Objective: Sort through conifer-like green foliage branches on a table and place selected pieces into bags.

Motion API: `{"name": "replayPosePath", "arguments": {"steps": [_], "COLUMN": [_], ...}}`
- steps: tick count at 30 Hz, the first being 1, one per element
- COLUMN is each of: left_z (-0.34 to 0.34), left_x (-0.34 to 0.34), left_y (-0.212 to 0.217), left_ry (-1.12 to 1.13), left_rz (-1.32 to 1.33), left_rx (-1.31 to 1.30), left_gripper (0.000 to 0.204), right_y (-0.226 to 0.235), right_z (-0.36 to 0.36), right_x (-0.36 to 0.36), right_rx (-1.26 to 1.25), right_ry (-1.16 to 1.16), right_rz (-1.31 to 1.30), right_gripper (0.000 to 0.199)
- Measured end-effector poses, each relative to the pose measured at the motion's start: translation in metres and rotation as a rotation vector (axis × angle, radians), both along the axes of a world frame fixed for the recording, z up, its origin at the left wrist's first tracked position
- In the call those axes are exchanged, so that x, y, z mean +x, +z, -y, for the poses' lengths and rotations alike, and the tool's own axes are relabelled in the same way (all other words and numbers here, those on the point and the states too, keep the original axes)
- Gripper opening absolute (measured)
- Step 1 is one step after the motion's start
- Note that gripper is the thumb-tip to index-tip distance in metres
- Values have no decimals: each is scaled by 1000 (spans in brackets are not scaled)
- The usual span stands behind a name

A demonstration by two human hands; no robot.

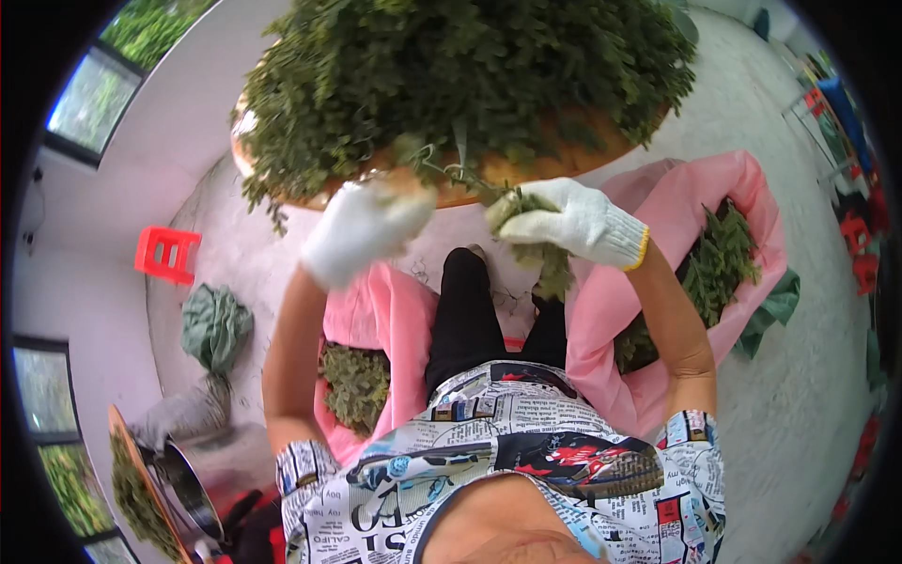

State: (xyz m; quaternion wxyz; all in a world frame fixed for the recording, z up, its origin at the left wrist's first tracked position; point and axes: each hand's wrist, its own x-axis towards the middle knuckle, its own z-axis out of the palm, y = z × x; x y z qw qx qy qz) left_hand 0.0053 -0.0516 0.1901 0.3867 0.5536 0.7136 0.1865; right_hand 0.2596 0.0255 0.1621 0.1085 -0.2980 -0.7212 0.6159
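Observation:
A large heap of dark green leafy sprigs [470, 75] covers a round table [606, 155] with an orange-brown top in front of me. My right hand [573, 223], in a white knitted glove with a yellow cuff edge, is closed around a green sprig [554, 273] that hangs below the fingers. A thin stem runs from that grip up and left toward the table's edge. My left hand [371, 230], also gloved in white, is at the table's near edge. Motion smears its fingers, so I cannot see whether anything is in them.
Pink bags holding green sprigs stand on both sides of my legs, a left bag [399, 305] and a larger right bag [756, 188]. A red stool [169, 254] and a dark green sack [216, 324] are on the floor at left. Another greenery-covered table [120, 432] shows at lower left.

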Motion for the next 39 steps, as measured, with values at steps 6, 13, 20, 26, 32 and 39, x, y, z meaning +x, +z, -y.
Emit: {"name": "replayPosePath", "arguments": {"steps": [6,13,20,26,32,39], "left_z": [61,61,58,70,69,104], "left_x": [83,67,96,88,81,59], "left_y": [35,9,22,23,14,-16], "left_ry": [-423,-1018,-964,-670,-682,-1050], "left_rz": [-205,330,251,554,363,-128], "left_rx": [623,272,128,-653,-621,38], "left_gripper": [24,30,36,37,42,49], "right_y": [32,22,17,29,15,19], "right_z": [55,115,122,123,111,136], "right_x": [25,51,62,62,57,77], "right_rx": [579,1269,1206,1258,1304,1046], "right_ry": [235,-43,-18,-28,-32,74], "right_rz": [308,54,69,110,109,-88], "right_gripper": [28,18,15,14,16,14]}}
